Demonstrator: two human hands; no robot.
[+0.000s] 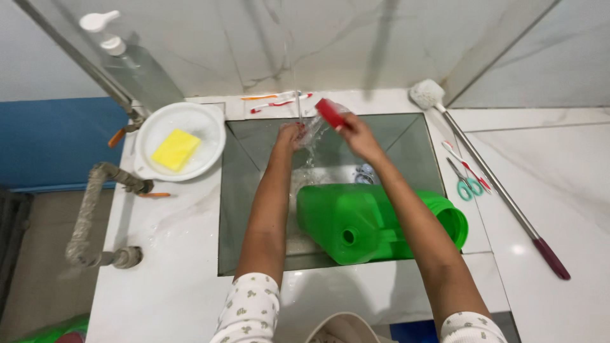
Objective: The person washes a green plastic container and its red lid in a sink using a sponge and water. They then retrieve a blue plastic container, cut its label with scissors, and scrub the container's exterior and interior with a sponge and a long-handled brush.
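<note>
Surface: white marble counter point(171, 254) surrounding a square sink point(244, 190).
Left side: white bowl point(190, 124) holding 1 yellow sponge point(175, 149).
Back edge: 2 toothbrushes point(279, 101) lying flat.
Right side: green-handled scissors point(466, 184) and a long-handled brush point(489, 178) lying flat.
In sink: green jug point(362, 222) lying on its side.

Over the sink point(248, 209), the left hand point(289, 135) and the right hand point(358, 134) hold a clear bottle point(316, 129) with a red cap point(330, 114) under running water, a green jug point(375, 222) lying at their six o'clock and a white bowl point(206, 121) with a yellow sponge point(175, 149) at nine o'clock.
</note>
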